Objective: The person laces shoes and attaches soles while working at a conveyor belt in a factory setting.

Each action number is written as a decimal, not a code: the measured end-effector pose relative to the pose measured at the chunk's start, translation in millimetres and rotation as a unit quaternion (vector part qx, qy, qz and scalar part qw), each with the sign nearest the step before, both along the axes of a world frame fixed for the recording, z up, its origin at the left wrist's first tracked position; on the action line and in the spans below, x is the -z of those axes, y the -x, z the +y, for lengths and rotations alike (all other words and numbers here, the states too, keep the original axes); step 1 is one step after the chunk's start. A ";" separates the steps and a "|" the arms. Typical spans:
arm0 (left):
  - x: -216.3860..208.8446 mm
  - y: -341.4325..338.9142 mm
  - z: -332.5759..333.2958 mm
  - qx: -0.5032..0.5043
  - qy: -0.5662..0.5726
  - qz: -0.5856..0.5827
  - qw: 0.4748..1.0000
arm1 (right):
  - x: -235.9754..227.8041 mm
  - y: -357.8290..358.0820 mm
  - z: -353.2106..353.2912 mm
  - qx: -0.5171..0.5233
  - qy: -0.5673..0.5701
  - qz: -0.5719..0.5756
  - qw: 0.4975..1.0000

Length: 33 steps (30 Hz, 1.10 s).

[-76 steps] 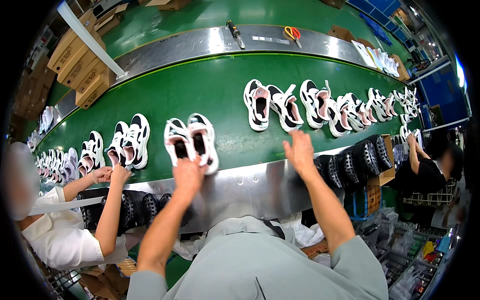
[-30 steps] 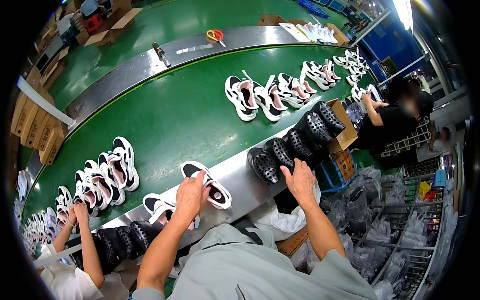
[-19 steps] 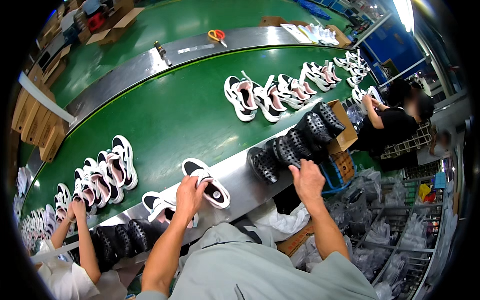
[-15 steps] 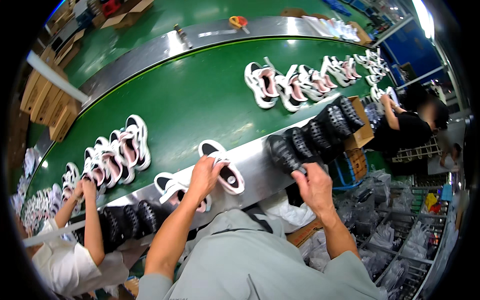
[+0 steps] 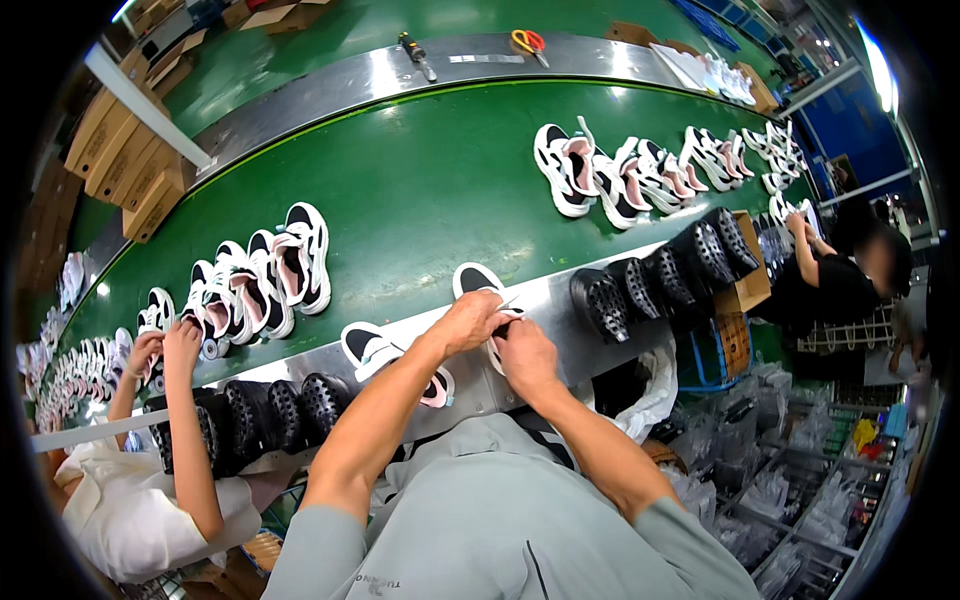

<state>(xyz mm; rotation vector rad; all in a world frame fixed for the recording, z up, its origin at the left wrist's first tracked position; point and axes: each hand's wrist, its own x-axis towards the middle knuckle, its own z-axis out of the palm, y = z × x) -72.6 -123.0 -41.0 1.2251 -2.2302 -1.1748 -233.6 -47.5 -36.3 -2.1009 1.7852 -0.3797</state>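
Both hands grip one black-and-white sneaker [image 5: 478,285] on the conveyor's steel rim [image 5: 560,300]: left hand [image 5: 468,322] pinching its side, right hand [image 5: 522,352] alongside. Its mate [image 5: 372,352] overhangs the rim; an elbow nudge could drop it.

green conveyor belt [image 5: 420,190], black-and-white shoe [image 5: 475,282], black soles [image 5: 660,275]

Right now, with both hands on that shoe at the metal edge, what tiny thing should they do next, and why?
Probably pull the loose lace end snug: the left hand and right hand meet over the near shoe on the metal ledge, and a thin white strand sticks out between them.
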 end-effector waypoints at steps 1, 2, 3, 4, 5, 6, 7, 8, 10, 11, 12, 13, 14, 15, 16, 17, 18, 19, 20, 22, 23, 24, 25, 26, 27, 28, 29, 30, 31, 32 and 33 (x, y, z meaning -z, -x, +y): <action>0.2 -4.3 8.7 -0.062 0.034 0.031 0.997 | -6.3 1.1 4.6 -0.008 -0.008 -0.004 1.000; -0.1 -9.0 18.8 -0.124 0.068 0.060 0.988 | -17.6 11.3 9.5 -0.014 0.020 -0.071 0.997; -8.0 -8.3 29.6 -0.175 0.054 0.064 0.981 | -26.9 24.3 8.8 -0.017 0.054 -0.134 0.989; -7.1 -2.7 40.2 -0.210 0.013 0.050 0.976 | -19.4 31.5 7.9 0.001 0.068 -0.128 0.989; -6.5 5.7 47.2 -0.244 -0.028 0.036 0.969 | -10.3 32.0 4.0 0.000 0.067 -0.128 0.990; -10.0 14.3 50.2 -0.239 -0.106 -0.018 0.965 | -4.2 30.0 -0.9 0.021 0.007 -0.131 0.991; 1.2 21.0 51.9 -0.245 -0.117 -0.026 0.962 | 2.6 26.1 -6.2 0.039 -0.051 -0.134 0.989; 12.0 25.2 54.7 -0.271 -0.102 -0.037 0.956 | 15.2 24.1 -10.5 0.029 -0.064 -0.104 0.992; 16.6 31.6 54.0 -0.304 -0.091 -0.049 0.947 | 20.9 16.3 -19.0 0.046 -0.066 -0.077 0.994; 18.8 33.8 50.8 -0.329 -0.071 -0.069 0.939 | 23.1 12.6 -24.5 0.068 -0.064 -0.047 0.995; 15.7 33.6 48.2 -0.354 -0.051 -0.090 0.930 | 25.2 9.7 -32.2 0.067 -0.063 -0.048 0.995; 11.4 30.9 53.3 -0.363 -0.054 -0.091 0.926 | 25.3 9.2 -32.9 0.056 -0.066 -0.049 0.995; 5.0 27.6 66.4 -0.349 -0.028 -0.082 0.933 | 23.4 11.0 -31.5 0.044 -0.071 -0.053 0.995; -9.9 23.5 80.5 -0.336 -0.003 -0.074 0.939 | 21.9 13.1 -31.1 0.030 -0.076 -0.059 0.995; -28.5 19.6 102.0 -0.336 0.056 -0.122 0.932 | 22.9 18.8 -30.2 0.022 -0.069 -0.067 0.995; -48.1 14.4 126.6 -0.331 0.110 -0.172 0.921 | 28.5 22.8 -28.6 0.031 -0.051 -0.055 0.997; -64.8 6.1 148.3 -0.347 0.040 -0.220 0.911 | 30.6 22.6 -29.4 0.031 -0.061 -0.049 0.996; -79.5 -1.1 163.5 -0.360 -0.032 -0.264 0.894 | 29.1 21.3 -28.9 0.033 -0.070 -0.043 0.996; -93.3 -4.7 167.4 -0.389 -0.119 -0.267 0.874 | 23.9 19.6 -29.5 0.013 -0.078 -0.050 0.996; -51.7 -11.5 180.7 -0.404 -0.055 -0.248 0.879 | 19.1 14.5 -27.5 -0.026 -0.083 -0.047 0.995; -33.1 -16.0 185.1 -0.397 0.015 -0.224 0.890 | 17.6 12.1 -27.5 -0.036 -0.085 -0.052 0.994; -29.5 -14.1 178.3 -0.391 -0.017 -0.197 0.899 | 12.5 9.4 -26.6 -0.057 -0.091 -0.048 0.993; -29.5 -11.8 169.0 -0.383 -0.007 -0.163 0.909 | 22.4 14.3 -26.4 -0.076 -0.081 -0.031 0.993; -20.9 -8.1 162.7 -0.364 0.000 -0.152 0.919 | 22.7 13.7 -24.6 -0.082 -0.079 -0.032 0.993; -13.6 -6.6 158.5 -0.345 0.007 -0.141 0.928 | 22.2 13.1 -23.1 -0.086 -0.077 -0.032 0.993; -16.6 -7.1 156.6 -0.333 0.018 -0.128 0.934 | 21.6 15.1 -22.3 -0.085 -0.093 -0.018 0.992; -21.3 -10.2 158.9 -0.321 0.030 -0.116 0.939 | 18.5 15.7 -19.9 -0.074 -0.104 -0.027 0.991; -29.2 -17.6 166.9 -0.334 0.108 -0.101 0.931 | 2.8 17.6 -18.4 -0.085 -0.142 0.006 0.986; -42.2 -29.4 176.0 -0.341 0.108 -0.103 0.928 | -16.8 20.4 -17.5 -0.097 -0.179 0.039 0.978; -57.8 -43.6 186.4 -0.400 0.144 -0.134 0.895 | -28.3 28.0 -13.8 -0.098 -0.160 0.040 0.982; -70.4 -58.6 199.4 -0.455 0.176 -0.163 0.858 | -37.9 36.8 -7.4 -0.096 -0.143 0.042 0.984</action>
